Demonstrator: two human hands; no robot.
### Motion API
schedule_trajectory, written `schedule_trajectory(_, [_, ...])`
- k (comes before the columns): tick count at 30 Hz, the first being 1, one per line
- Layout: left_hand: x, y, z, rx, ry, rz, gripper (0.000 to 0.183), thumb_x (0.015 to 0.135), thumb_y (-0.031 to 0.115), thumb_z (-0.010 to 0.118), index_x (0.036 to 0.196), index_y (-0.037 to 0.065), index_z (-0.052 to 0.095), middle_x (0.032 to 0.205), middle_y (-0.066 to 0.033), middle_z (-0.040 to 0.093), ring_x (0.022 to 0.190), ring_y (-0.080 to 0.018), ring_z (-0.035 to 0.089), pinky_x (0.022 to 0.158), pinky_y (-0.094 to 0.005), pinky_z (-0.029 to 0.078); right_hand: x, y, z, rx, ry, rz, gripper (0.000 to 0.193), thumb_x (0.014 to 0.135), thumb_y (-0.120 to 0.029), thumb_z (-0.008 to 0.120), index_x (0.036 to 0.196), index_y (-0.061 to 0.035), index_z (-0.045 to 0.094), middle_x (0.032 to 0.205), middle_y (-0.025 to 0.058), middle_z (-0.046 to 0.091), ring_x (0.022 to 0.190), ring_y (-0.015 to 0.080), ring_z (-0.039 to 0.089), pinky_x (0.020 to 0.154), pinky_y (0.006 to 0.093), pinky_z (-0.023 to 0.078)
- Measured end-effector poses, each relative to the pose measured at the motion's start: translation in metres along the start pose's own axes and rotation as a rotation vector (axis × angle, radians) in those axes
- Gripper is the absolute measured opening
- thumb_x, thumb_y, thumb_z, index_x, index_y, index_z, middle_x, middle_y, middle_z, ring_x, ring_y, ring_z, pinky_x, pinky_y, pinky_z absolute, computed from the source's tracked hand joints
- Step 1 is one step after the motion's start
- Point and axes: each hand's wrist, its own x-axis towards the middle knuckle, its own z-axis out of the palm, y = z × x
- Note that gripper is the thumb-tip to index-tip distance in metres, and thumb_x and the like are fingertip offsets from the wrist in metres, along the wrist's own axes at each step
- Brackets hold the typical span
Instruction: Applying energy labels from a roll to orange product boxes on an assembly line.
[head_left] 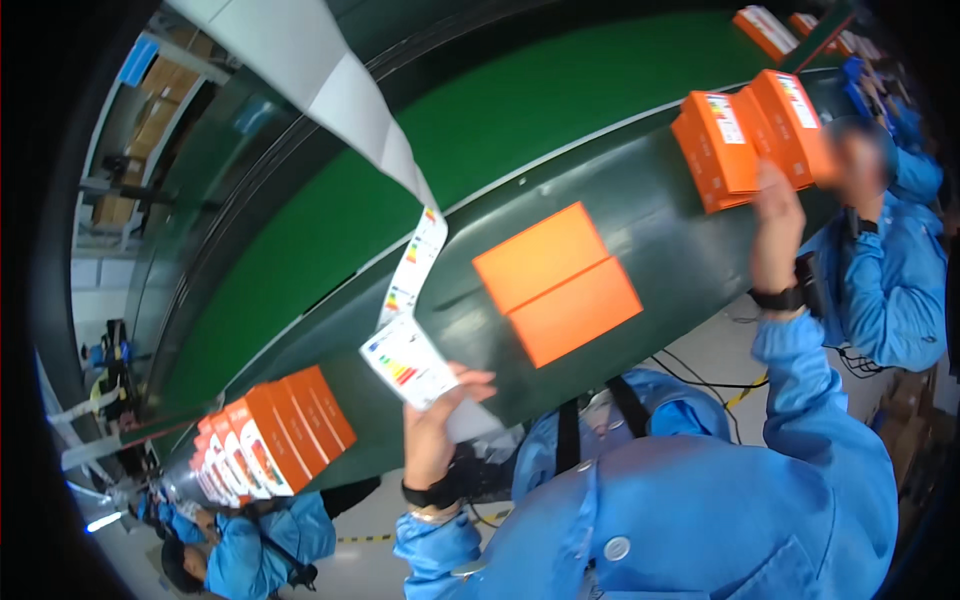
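A folded strip of white labels (412, 362) with coloured bars is pinched in my left hand (440, 425), its fingers showing beyond the strip's edge. The strip runs up from there to a wide white sheet band (350, 95). Just right of that hand, two orange boxes (557, 283) lie side by side on the dark work surface, blank faces up. Further right, my right hand (779, 215) reaches forward with fingers stretched against the near side of stacked orange boxes (728, 160). White labels show on top of that stack. Its fingertips are slightly blurred.
Several orange boxes (290, 425) stand in a row at the left of the dark surface. A green conveyor belt (560, 105) runs behind, with more orange boxes (766, 33) far right. People in blue sit at left (265, 540) and right (895, 280). Cables (700, 375) cross the floor.
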Motion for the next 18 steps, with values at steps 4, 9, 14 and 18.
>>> schedule_trajectory(4, [-0.005,-0.018,0.001,-0.030,0.016,-0.095,0.025,0.087,0.009,0.046,0.108,-0.005,0.045,0.096,-0.0206,0.060,0.084,-0.0257,0.061,0.079,-0.0326,0.046,-0.122,-0.041,0.107,0.002,-0.841,-0.346,0.032,0.080,-0.015,0.058,0.110,-0.0071,0.055,0.114,0.0093,0.040,0.103,0.0216,0.044,0.085,0.0313,0.040])
schedule_trajectory(9, [-0.022,-0.034,-0.016,-0.038,-0.024,-0.103,0.030,0.090,0.012,0.043,0.115,-0.005,0.041,0.097,-0.0200,0.060,0.085,-0.0233,0.060,0.078,-0.0337,0.047,-0.174,-0.076,0.174,0.250,-1.087,-0.175,0.037,0.077,-0.013,0.061,0.112,-0.0044,0.054,0.106,0.0113,0.045,0.101,0.0255,0.045,0.084,0.0323,0.039])
schedule_trajectory(14, [-0.022,-0.054,-0.027,0.009,-0.188,-0.052,0.026,0.090,0.012,0.044,0.112,-0.002,0.047,0.105,-0.0128,0.059,0.092,-0.0187,0.058,0.083,-0.0309,0.044,-0.195,-0.048,0.182,0.466,-1.343,0.230,0.028,0.077,-0.003,0.058,0.104,-0.0004,0.057,0.089,0.0073,0.052,0.075,0.0126,0.054,0.063,0.0251,0.045])
schedule_trajectory(18, [-0.028,-0.072,-0.035,-0.357,-0.159,-0.100,0.040,0.084,0.022,0.053,0.116,0.000,0.045,0.107,-0.0106,0.057,0.104,-0.0195,0.052,0.089,-0.0330,0.042,-0.201,-0.054,0.171,0.298,-1.453,0.002,0.021,0.075,-0.002,0.061,0.096,-0.0008,0.063,0.087,0.0073,0.054,0.078,0.0171,0.055,0.067,0.0271,0.045])
